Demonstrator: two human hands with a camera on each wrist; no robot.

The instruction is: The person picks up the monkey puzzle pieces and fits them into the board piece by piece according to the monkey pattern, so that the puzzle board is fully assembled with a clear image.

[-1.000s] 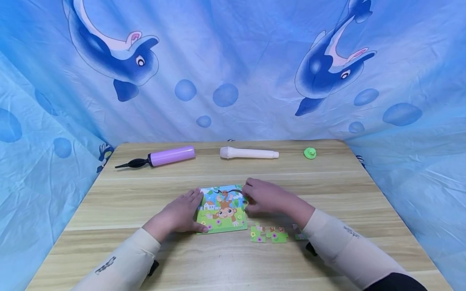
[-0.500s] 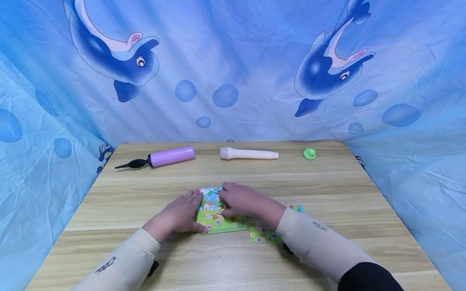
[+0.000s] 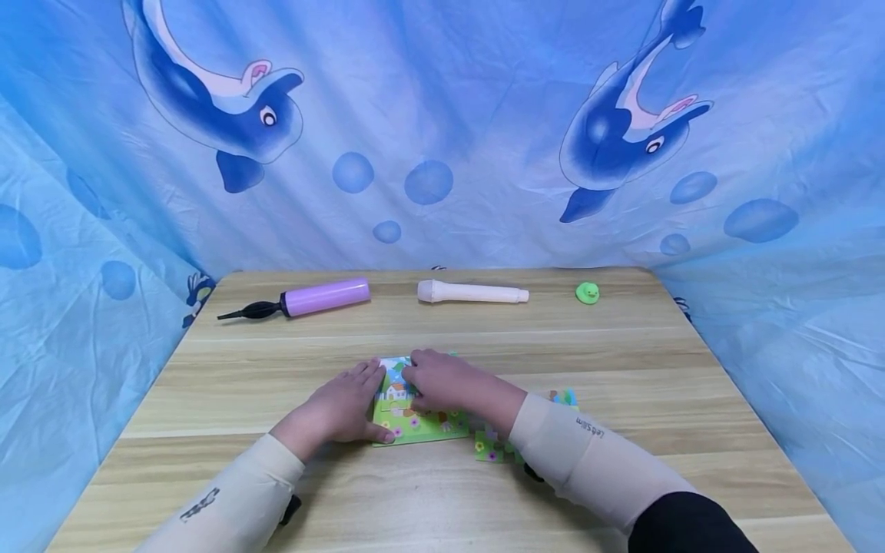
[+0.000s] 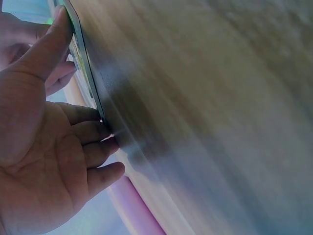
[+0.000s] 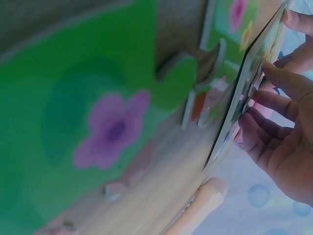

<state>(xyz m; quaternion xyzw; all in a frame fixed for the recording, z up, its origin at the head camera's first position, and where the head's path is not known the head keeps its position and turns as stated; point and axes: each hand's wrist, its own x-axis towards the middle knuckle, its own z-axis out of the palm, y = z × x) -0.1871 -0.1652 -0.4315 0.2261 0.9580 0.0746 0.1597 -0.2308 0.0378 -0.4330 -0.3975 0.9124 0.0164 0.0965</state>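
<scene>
Puzzle [image 3: 415, 428] against left hand [image 3: 346, 407], grip spread, and beneath right hand [image 3: 445, 382], grip unclear; loose pieces [image 3: 488, 448] partly behind right sleeve [image 3: 584, 457]

A bright, flowered picture puzzle [image 3: 408, 432] lies flat beside loose pieces [image 3: 489, 452].

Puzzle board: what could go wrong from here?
The right sleeve reaches over the loose pieces beside the puzzle board and might drag them.
The left hand rests only at the board's left side, so a push from the right hand could twist it.
The right hand hides part of the board, so a badly seated piece might go unnoticed.
</scene>
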